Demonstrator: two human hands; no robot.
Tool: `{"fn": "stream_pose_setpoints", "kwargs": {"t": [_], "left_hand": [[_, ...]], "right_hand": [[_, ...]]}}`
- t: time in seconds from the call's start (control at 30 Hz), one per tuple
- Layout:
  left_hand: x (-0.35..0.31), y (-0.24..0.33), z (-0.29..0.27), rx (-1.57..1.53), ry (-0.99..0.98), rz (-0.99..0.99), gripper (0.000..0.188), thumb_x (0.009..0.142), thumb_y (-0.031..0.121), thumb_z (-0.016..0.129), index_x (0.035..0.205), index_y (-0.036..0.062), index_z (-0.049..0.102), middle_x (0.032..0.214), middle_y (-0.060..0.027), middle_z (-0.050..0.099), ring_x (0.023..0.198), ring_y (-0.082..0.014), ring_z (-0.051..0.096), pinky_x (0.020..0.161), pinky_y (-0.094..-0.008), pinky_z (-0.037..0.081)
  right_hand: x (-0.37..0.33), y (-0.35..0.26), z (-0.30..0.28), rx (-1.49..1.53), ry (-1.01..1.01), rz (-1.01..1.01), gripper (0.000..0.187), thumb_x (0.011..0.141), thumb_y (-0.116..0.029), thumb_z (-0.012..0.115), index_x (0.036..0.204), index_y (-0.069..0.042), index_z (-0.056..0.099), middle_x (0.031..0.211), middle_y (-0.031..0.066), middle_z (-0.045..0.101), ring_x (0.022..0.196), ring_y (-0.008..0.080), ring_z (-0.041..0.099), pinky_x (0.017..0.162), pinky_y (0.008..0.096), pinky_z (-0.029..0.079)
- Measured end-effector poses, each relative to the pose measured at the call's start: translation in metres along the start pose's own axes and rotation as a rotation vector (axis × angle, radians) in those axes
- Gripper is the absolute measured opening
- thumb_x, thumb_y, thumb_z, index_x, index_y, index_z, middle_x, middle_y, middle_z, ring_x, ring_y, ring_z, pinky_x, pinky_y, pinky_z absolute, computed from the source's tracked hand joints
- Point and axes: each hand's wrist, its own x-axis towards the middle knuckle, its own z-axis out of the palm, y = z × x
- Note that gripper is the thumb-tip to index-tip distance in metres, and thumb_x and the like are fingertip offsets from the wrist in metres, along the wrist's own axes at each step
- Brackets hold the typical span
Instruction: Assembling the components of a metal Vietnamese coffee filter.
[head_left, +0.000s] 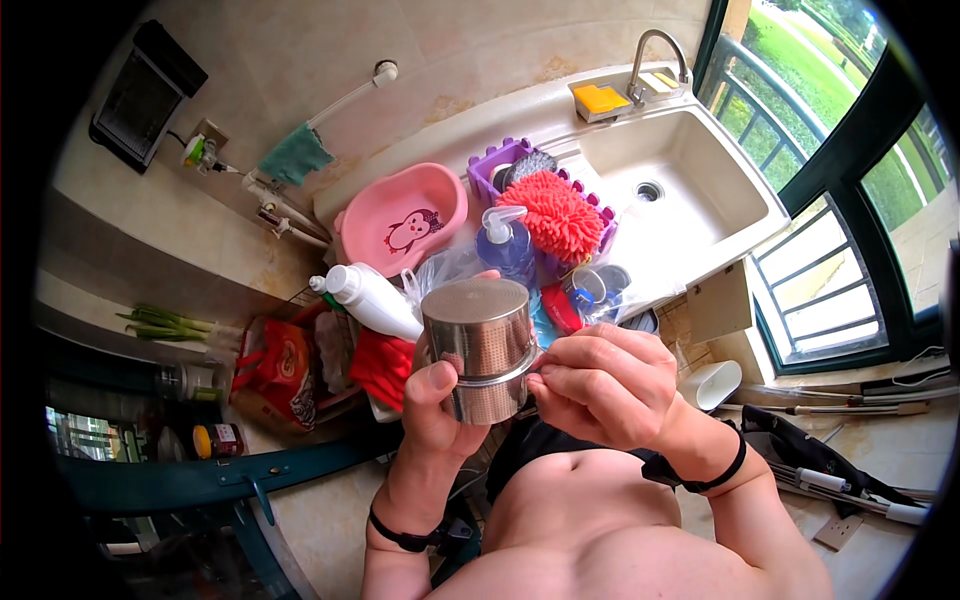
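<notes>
We hold a steel canister [480,345] upright in front of our chest, near the middle of the view. Our left hand [437,400] wraps around its lower left side, thumb pressed on the wall. Our right hand [600,385] sits just right of it, fingers curled together against its rim band; what they pinch, if anything, we cannot make out. Beyond it lie a white bottle [368,297], a blue soap pump [505,245] and a red mop head [555,215]; the sink [700,190] lies far right.

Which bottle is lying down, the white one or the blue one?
The white bottle lies on its side; the blue pump bottle stands upright.
</notes>
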Motion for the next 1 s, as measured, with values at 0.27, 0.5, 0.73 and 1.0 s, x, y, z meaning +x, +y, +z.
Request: {"fn": "stream_pose_setpoints", "kwargs": {"t": [0.27,0.5,0.73,1.0], "left_hand": [[-0.004,0.003,-0.004,-0.018,-0.02,-0.007,0.095,0.078,0.054,0.072,0.153,0.0042,0.041,0.122,-0.0204,0.057,0.101,-0.0308,0.057,0.082,-0.0388,0.053],[-0.004,0.004,-0.013,-0.173,-0.154,-0.011,0.091,0.081,0.036,0.075,0.153,-0.0028,0.037,0.134,-0.02,0.06,0.12,-0.0311,0.063,0.103,-0.0448,0.053],[-0.009,0.007,-0.011,-0.084,-0.087,-0.03,0.091,0.081,0.037,0.077,0.153,-0.0034,0.037,0.134,-0.0201,0.06,0.118,-0.0318,0.064,0.103,-0.0464,0.054],[-0.012,0.002,-0.006,-0.064,-0.075,0.024,0.092,0.081,0.035,0.075,0.154,-0.0034,0.035,0.138,-0.019,0.058,0.125,-0.0327,0.061,0.106,-0.0487,0.052]], "right_hand": [[-0.001,0.004,-0.001,0.032,-0.035,-0.085,0.018,0.078,-0.002,0.081,0.09,0.001,0.068,0.085,0.0106,0.068,0.066,0.0202,0.067,0.054,0.0288,0.054],[-0.006,0.007,-0.008,0.022,-0.118,-0.141,0.025,0.077,-0.007,0.073,0.101,-0.001,0.071,0.097,0.01,0.068,0.079,0.0196,0.068,0.059,0.0282,0.053],[0.001,-0.001,-0.017,0.072,-0.196,-0.06,0.021,0.075,-0.003,0.074,0.095,-0.003,0.07,0.096,0.0088,0.066,0.075,0.0205,0.066,0.058,0.0298,0.052],[-0.005,-0.011,0.0,0.165,0.025,0.127,0.033,0.069,0.01,0.071,0.101,0.001,0.065,0.091,0.0116,0.068,0.07,0.0233,0.063,0.059,0.0332,0.052]]}}
